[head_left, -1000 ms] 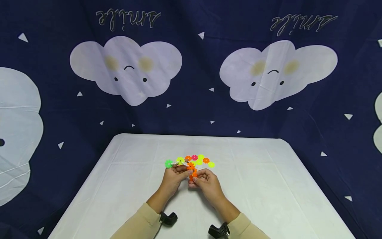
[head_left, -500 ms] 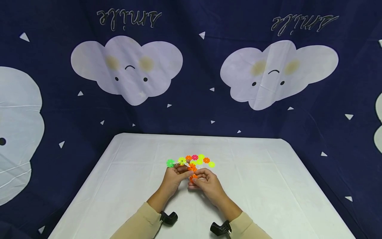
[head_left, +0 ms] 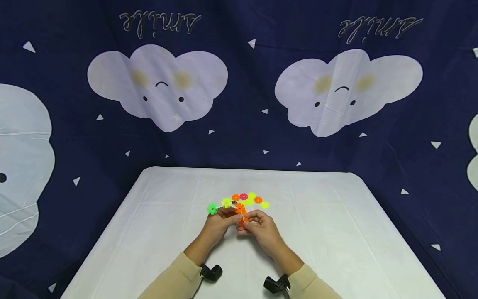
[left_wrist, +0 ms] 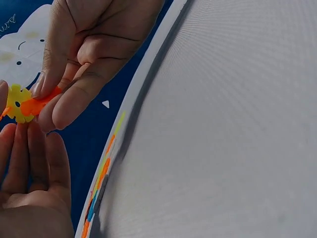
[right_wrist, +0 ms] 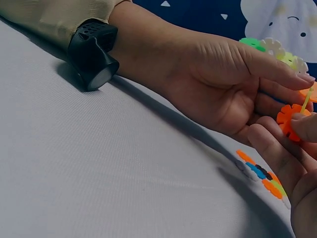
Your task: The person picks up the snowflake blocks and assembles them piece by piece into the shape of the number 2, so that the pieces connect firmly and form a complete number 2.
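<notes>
My left hand (head_left: 218, 223) holds a chain of notched plastic discs, the snowflake building kind. Its far end has a green disc (head_left: 212, 209), a yellow-green disc (head_left: 226, 202) and pale ones in the right wrist view. An orange disc (head_left: 240, 208) sits nearer the fingers. Just right of it, my right hand (head_left: 263, 228) pinches another orange disc (right_wrist: 287, 119) between thumb and fingers. A yellow disc (left_wrist: 19, 104) touches that orange one between the hands, edge-on in the right wrist view. Fingers hide parts of both, so how firmly they interlock I cannot tell.
Several loose discs lie on the white table just beyond the hands, including a pink disc (head_left: 244, 196), an orange disc (head_left: 258, 200) and a yellow disc (head_left: 264, 205). A blue disc (right_wrist: 255, 170) shows among them. A navy cloud-print cloth (head_left: 246, 145) hangs behind the table.
The chain has turned slightly in my left hand, its green end dropping lower. A yellow edge now shows between the hands, and a dark disc on the table has come into view.
</notes>
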`<state>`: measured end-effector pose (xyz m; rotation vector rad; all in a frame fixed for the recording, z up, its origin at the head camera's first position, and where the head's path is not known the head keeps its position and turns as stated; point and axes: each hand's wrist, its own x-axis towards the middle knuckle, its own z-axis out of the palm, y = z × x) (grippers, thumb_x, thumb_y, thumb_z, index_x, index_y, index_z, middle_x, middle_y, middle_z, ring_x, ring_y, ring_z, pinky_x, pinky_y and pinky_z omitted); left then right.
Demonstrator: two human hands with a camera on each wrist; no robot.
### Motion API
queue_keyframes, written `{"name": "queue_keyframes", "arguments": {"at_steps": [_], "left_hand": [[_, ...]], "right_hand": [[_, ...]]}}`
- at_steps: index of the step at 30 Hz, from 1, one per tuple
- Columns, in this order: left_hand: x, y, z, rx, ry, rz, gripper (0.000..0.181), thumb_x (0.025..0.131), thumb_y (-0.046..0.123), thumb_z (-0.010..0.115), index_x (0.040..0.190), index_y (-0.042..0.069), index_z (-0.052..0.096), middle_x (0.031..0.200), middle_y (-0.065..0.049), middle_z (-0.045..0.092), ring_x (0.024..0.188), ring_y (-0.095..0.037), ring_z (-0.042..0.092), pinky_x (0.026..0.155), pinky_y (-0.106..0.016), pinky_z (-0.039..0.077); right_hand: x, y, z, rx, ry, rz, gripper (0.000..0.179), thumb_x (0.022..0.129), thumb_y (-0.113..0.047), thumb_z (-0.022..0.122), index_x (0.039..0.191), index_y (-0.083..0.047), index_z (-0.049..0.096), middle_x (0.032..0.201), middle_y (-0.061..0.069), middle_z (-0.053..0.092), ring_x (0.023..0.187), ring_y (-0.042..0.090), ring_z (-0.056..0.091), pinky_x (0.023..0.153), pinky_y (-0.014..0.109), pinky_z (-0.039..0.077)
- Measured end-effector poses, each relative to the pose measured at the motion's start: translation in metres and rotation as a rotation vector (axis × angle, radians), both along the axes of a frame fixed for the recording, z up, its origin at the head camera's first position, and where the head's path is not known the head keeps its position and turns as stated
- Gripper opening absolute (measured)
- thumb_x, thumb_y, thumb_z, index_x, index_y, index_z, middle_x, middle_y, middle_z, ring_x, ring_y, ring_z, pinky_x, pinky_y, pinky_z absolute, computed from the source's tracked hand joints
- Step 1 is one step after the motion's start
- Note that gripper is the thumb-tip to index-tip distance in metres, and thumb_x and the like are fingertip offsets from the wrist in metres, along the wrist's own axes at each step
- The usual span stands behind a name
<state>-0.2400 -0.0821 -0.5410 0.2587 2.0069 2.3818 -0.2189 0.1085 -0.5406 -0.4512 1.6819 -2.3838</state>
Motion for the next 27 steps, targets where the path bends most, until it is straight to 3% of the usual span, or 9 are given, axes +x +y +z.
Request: {"name": "queue_keyframes", "arguments": {"at_steps": [11,15,21,24,27], "left_hand": [[-0.003,-0.001,-0.004,-0.055,0.058,-0.084,0.025,0.089,0.007,0.086,0.107,-0.004,0.073,0.105,-0.012,0.076,0.098,-0.023,0.072,0.086,-0.032,0.058],[-0.001,-0.001,-0.003,-0.073,0.029,-0.044,0.027,0.088,0.014,0.089,0.105,0.002,0.071,0.103,-0.010,0.075,0.098,-0.023,0.071,0.086,-0.031,0.058],[-0.002,0.001,-0.001,0.014,-0.012,0.055,0.031,0.086,0.012,0.089,0.105,0.003,0.066,0.099,-0.009,0.073,0.095,-0.021,0.069,0.082,-0.029,0.059],[-0.003,0.001,-0.001,0.059,-0.018,0.078,0.029,0.087,0.009,0.087,0.105,0.001,0.066,0.098,-0.009,0.072,0.092,-0.019,0.069,0.079,-0.028,0.060],[-0.003,0.001,-0.001,0.086,-0.020,0.085,0.027,0.087,0.006,0.086,0.103,0.000,0.066,0.096,-0.009,0.071,0.089,-0.019,0.069,0.076,-0.027,0.060]], "right_hand": [[0.000,0.000,-0.001,-0.004,0.048,-0.004,0.020,0.101,0.013,0.060,0.119,0.017,0.053,0.102,0.022,0.066,0.091,0.032,0.076,0.084,0.051,0.061],[0.000,-0.001,0.001,-0.002,0.040,-0.018,0.022,0.101,0.011,0.063,0.120,0.016,0.053,0.102,0.022,0.067,0.091,0.033,0.076,0.083,0.050,0.061],[-0.003,0.002,0.005,0.072,0.012,-0.041,0.029,0.100,0.006,0.068,0.123,0.016,0.052,0.103,0.023,0.067,0.091,0.036,0.075,0.081,0.048,0.062],[-0.008,0.010,0.006,0.183,0.043,-0.127,0.032,0.099,0.003,0.071,0.123,0.017,0.055,0.102,0.022,0.067,0.087,0.034,0.075,0.074,0.042,0.064],[-0.014,0.020,0.006,0.389,0.132,-0.314,0.026,0.097,0.000,0.074,0.117,0.013,0.063,0.098,0.016,0.070,0.082,0.026,0.070,0.068,0.031,0.061]]}}
